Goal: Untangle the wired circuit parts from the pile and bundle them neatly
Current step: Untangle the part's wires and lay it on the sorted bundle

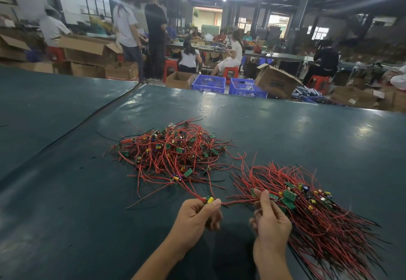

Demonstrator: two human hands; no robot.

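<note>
As laid out on green bench [307,130]: tangled pile [171,152] of wired circuit parts at centre; aligned bundle [318,220] to right. Left grip [197,216] pinching yellow-capacitor board [210,199] near pile's front edge; right grip [272,222] closed round its red lead [239,202].

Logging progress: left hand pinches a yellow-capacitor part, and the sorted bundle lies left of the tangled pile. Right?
Wrong side: in the head view the sorted bundle lies right of the tangled pile. The left hand does pinch the yellow-capacitor part.
</note>
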